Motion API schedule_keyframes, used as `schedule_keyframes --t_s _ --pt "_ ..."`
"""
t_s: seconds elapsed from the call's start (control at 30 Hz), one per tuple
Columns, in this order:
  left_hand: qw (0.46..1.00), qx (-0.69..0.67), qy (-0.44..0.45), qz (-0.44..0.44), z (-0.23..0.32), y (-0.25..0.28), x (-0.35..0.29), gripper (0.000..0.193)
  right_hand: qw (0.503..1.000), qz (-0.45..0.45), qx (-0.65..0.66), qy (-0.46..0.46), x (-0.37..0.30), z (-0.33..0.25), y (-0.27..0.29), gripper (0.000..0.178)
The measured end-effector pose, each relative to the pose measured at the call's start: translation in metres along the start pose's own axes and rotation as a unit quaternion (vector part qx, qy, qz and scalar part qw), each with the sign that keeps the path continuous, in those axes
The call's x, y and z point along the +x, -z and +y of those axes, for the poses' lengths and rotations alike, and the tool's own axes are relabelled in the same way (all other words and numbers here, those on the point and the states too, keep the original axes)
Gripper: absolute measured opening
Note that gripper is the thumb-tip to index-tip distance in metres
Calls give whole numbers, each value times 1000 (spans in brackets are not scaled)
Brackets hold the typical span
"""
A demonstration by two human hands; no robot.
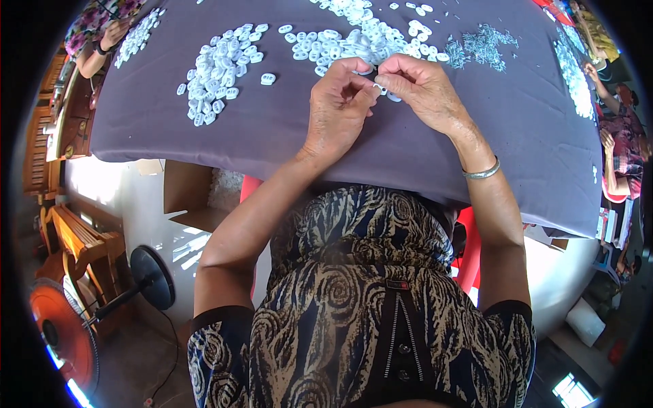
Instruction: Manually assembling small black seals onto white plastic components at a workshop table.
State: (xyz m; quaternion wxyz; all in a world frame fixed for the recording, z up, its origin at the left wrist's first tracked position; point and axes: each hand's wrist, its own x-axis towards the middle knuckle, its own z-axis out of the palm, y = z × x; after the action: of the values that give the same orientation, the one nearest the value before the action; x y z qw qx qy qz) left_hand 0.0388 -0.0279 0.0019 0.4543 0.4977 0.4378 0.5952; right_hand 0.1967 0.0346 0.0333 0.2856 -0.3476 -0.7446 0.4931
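Left grip (338, 102) and right grip (428, 87) pinch a small white piece (382, 90), partly hidden. Looks like fitting work; next move likely needs steady alignment.

The tabletop wears a plain cloth (286, 132) of dusky greyish purple; towards its left edge I see a heap of white ovals (221, 64), marked with darker grey; more white pieces (360, 44) spread by the far edge, and right of them shimmers a heap of silvery-grey bits (484, 46); just in from the near edge, a small white piece (382, 88) shows at the right hand (385, 73), whose wrist has a silver-grey bangle (481, 171); below that edge, the top (340, 299) is black and navy with tan swirls and streaks, trimmed in plain black; the stool (468, 251) is red.
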Motion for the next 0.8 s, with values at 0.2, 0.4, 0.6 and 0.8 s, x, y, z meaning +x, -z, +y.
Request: schedule_keyframes --t_s 0.2,0.4,0.6,0.8 --pt "1000 -3 13 12 -1 -3 -1 25 998 14 -57 5 2 -1 -3 15" --pt "1000 -1 1 19 -3 -4 -2 26 994 -14 -110 17 3 -2 1 15" --pt "1000 -25 -1 10 -2 1 0 26 998 -5 -62 15 4 -5 5 11" --pt "1000 -11 -20 22 -2 5 5 26 998 26 -54 30 -3 3 29 6"
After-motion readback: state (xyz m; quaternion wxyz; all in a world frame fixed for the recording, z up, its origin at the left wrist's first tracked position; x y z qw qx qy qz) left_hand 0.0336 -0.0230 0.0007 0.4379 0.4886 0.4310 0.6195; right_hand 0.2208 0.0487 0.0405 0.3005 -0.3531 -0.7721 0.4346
